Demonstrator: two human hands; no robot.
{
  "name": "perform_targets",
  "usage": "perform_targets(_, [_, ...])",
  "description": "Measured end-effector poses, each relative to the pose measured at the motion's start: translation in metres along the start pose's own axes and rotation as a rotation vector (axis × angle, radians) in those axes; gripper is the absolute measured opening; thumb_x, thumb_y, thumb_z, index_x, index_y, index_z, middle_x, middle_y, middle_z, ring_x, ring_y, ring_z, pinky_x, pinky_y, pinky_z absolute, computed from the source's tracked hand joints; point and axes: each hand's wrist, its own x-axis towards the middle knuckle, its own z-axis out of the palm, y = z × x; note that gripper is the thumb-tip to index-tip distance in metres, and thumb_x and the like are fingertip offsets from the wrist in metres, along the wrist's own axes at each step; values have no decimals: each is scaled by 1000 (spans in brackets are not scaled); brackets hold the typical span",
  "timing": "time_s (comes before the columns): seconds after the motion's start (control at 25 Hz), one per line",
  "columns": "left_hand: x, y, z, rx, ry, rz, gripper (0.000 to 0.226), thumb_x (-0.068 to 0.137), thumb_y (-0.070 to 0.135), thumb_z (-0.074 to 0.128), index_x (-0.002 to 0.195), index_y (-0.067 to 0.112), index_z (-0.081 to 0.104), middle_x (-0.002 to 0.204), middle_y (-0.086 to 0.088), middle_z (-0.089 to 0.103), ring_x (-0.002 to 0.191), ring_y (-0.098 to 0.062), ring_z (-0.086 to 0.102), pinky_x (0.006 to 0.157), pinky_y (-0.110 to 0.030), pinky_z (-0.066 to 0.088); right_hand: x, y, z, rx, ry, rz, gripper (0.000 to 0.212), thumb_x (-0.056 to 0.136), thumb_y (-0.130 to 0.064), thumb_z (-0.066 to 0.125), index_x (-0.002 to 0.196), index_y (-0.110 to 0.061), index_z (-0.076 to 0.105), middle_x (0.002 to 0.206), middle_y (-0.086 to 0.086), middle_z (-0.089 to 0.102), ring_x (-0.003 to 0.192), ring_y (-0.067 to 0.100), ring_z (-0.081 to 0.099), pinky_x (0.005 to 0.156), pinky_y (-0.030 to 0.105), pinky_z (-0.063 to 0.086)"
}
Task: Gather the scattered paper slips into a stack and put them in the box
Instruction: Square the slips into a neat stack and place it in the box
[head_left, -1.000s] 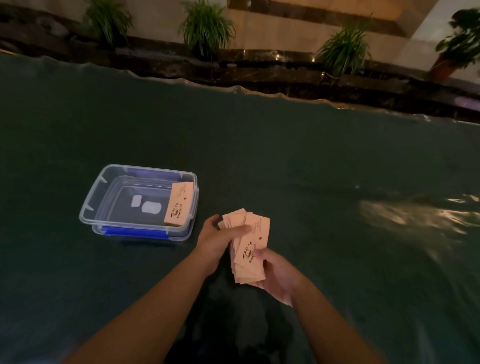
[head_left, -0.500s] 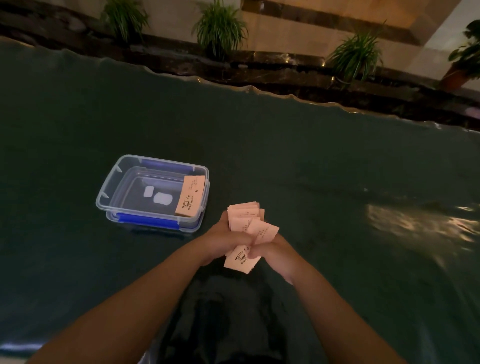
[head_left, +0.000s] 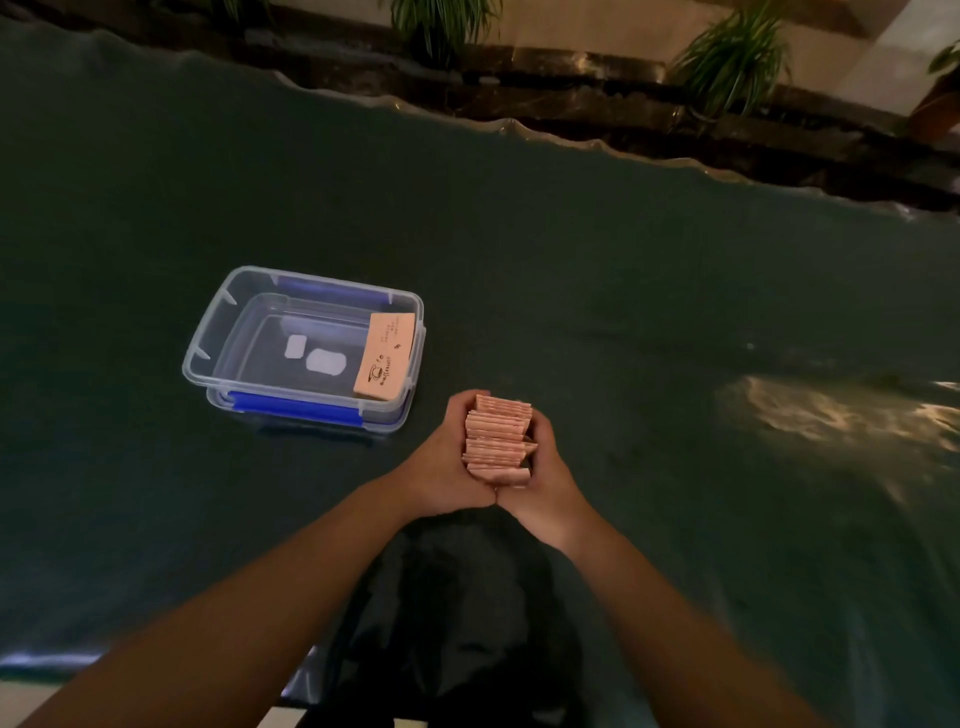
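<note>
A stack of pale pink paper slips (head_left: 497, 434) stands on edge between my two palms, its top edges showing. My left hand (head_left: 445, 467) presses its left side and my right hand (head_left: 540, 480) its right side, thumbs meeting near me. A clear plastic box (head_left: 208, 343) with blue clips sits on the table to the left and slightly beyond my hands. One pink slip (head_left: 384, 356) with a printed cup logo leans against the box's right inner wall.
The table is covered with a dark green cloth (head_left: 623, 270). Its far edge (head_left: 519, 127) runs along a dark stone ledge with potted plants (head_left: 727, 57). A bright light reflection (head_left: 831, 410) lies on the cloth at right.
The fanned slips have been squared into a tight stack. Both hands have closed onto its sides and turned it on edge. The view has shifted downward.
</note>
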Motion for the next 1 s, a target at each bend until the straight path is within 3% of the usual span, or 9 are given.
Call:
perform_targets(0.08, [-1, -10, 2, -11, -15, -28, 130, 70, 3, 91, 160, 26, 0, 141, 9, 52, 129, -2, 56, 107, -19, 42, -1, 7, 3, 0, -5, 19, 105, 71, 11, 82, 158, -17, 31, 148, 10, 58, 130, 21, 65, 113, 49, 52])
perform_targets(0.2, [-2, -22, 4, 17, -42, -45, 142, 69, 11, 93, 161, 27, -15, 149, 9, 45, 135, -1, 48, 111, -19, 34, 0, 12, 5, 5, -13, 32, 110, 73, 19, 80, 161, -20, 27, 155, 10, 53, 137, 24, 61, 113, 48, 52])
perform_targets(0.32, [0, -20, 9, 33, -12, -40, 129, 73, 22, 94, 161, 29, 0, 146, 15, 45, 128, 8, 49, 110, -18, 36, 2, 13, 9, 0, 3, 27, 108, 69, 15, 73, 159, -25, 29, 153, 10, 55, 138, 24, 60, 113, 48, 52])
perform_targets(0.4, [2, -14, 12, 25, 37, -48, 111, 75, 30, 92, 156, 30, 17, 142, 15, 51, 126, 5, 53, 115, -29, 41, 3, 10, 11, 33, 36, 24, 103, 69, 18, 68, 151, -33, 33, 149, 13, 58, 133, 25, 63, 108, 45, 55])
perform_targets(0.52, [2, -8, 11, 48, 48, -24, 103, 75, 29, 92, 153, 30, 24, 141, 12, 54, 130, -3, 55, 117, -39, 43, 1, 8, 6, -2, 62, 13, 102, 67, 9, 76, 148, -35, 32, 146, 11, 60, 129, 22, 65, 106, 46, 57])
perform_targets(0.68, [0, -12, 5, 94, -57, -27, 134, 71, 22, 94, 161, 32, -5, 153, 8, 42, 141, -6, 44, 119, -32, 33, -8, 6, 1, -151, -10, -3, 130, 59, -24, 92, 164, -25, 15, 154, 0, 49, 135, 12, 58, 114, 38, 50])
perform_targets(0.8, [-3, -17, 4, 76, -73, -73, 148, 69, 26, 96, 159, 38, -20, 159, 9, 35, 145, -6, 37, 117, -31, 28, -6, 8, 2, -207, -68, -11, 125, 71, -2, 91, 163, -27, 11, 154, -2, 47, 137, 11, 56, 113, 32, 50])
perform_targets(0.88, [-3, -19, 8, 62, -36, -94, 139, 72, 29, 95, 160, 37, -12, 155, 9, 40, 141, -7, 43, 117, -32, 32, -3, 9, 7, -217, -57, -14, 120, 76, 6, 85, 163, -31, 11, 150, -2, 49, 135, 13, 58, 110, 30, 51])
perform_targets(1.0, [-1, -12, 13, 86, 66, -96, 109, 74, 35, 92, 155, 33, 18, 144, 9, 49, 132, -8, 53, 118, -41, 42, -2, 8, 11, -218, 10, -20, 105, 78, 5, 82, 156, -36, 24, 144, -2, 56, 127, 9, 62, 112, 37, 52])
